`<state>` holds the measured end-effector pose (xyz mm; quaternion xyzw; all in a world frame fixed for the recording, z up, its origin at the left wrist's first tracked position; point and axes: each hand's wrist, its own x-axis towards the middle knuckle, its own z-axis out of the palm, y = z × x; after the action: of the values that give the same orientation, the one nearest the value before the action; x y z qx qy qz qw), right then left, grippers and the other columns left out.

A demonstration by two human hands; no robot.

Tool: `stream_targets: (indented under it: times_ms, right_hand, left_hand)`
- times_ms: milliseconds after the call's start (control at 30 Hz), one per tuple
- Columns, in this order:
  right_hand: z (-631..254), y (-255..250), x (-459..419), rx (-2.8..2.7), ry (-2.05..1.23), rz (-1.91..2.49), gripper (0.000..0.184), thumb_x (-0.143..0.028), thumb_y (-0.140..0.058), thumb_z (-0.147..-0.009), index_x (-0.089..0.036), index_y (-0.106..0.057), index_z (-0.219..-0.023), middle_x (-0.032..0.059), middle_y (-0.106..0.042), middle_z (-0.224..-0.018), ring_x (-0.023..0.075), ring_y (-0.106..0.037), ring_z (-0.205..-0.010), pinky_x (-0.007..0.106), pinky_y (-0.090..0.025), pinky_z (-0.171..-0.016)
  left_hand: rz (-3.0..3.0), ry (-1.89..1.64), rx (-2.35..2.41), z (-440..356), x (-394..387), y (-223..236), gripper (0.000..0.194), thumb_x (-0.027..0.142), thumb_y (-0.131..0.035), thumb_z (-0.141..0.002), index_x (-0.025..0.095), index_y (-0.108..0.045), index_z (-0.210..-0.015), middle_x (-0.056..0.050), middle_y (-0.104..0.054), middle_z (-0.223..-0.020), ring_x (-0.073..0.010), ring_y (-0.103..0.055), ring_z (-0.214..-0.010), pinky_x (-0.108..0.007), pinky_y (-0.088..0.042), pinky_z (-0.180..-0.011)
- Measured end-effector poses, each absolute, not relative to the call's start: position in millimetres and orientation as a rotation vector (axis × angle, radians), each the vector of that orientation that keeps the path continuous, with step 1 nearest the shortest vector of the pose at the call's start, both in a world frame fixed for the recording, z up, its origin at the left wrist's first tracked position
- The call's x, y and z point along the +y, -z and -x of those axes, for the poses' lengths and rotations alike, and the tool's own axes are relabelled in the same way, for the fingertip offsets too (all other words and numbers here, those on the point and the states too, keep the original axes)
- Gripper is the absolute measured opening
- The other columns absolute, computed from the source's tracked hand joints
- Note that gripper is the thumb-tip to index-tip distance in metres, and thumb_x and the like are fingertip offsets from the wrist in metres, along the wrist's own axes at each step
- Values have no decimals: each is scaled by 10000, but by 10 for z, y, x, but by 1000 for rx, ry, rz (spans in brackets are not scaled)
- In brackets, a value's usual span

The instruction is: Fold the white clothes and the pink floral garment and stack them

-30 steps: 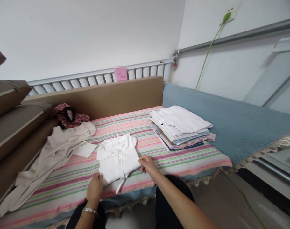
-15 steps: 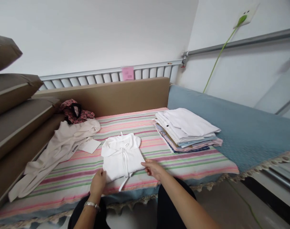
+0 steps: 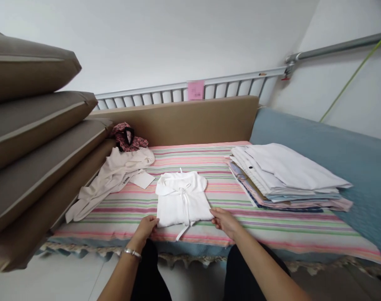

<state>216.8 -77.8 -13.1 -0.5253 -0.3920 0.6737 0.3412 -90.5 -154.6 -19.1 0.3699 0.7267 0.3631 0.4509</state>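
One left grip (image 3: 146, 228), one right grip (image 3: 225, 221), both pinched on one folded white shirt (image 3: 172, 210)

Room's pretty bright w/ soft, even light; can't see the lamp or window. The wall (image 3: 146, 46) is pale gray-white, a bit darker in the top R corner. The white top (image 3: 184, 205) is v. bright, so its small folds look faint. Brown cushions (image 3: 36, 121) go dark on their undersides, & the floor (image 3: 328, 284) at bottom R is dim. Pic's wide & stretchy near the edges, esp. the cushions on the L. Pink paper (image 3: 195, 90) is all blocky squares. Tiny stuff's kinda fuzzy.
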Motion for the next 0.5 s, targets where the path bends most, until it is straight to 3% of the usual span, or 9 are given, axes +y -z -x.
stream_targets:
  times_ms: [100, 167, 367, 500]
  right_hand:
    - [-2104, 138, -767, -1136, -1520, 1466, 100, -277, -519, -760, -195, -501, -706, -59, -468, -456, 80, -421, -405, 183, -245, -394]
    - [-2070, 146, -740, -1213, -1350, 1516, 110, -291, -494, -768, -207, -509, -699, -63, -451, -437, 96, -425, -426, 199, -279, -426]
    - [-2049, 251, -661, -1326, -982, 1702, 165, -194, -483, -723, -221, -443, -565, 5, -576, -629, 165, -547, -720, 236, -383, -615]
    - [-2043, 327, -677, -1364, -955, 1767, 193, -208, -495, -743, -226, -425, -564, -2, -561, -580, 158, -558, -670, 229, -370, -574]
  left_hand:
    - [-913, -964, 1829, 803, -1536, 258, 281, 490, -459, -690, 210, -453, -674, 62, -459, -412, -91, -364, -338, -215, -261, -392]
    - [-930, -1019, 1864, 752, -1535, 304, 259, 473, -399, -725, 219, -431, -689, 76, -419, -396, -96, -363, -345, -218, -272, -403]
    - [-971, -1050, 1952, 745, -1490, 376, 200, 406, -421, -726, 211, -466, -727, 69, -424, -407, -131, -434, -375, -251, -336, -436]
    - [-962, -989, 1978, 762, -1468, 388, 213, 394, -410, -737, 204, -493, -785, 41, -494, -450, -171, -502, -394, -280, -377, -429]
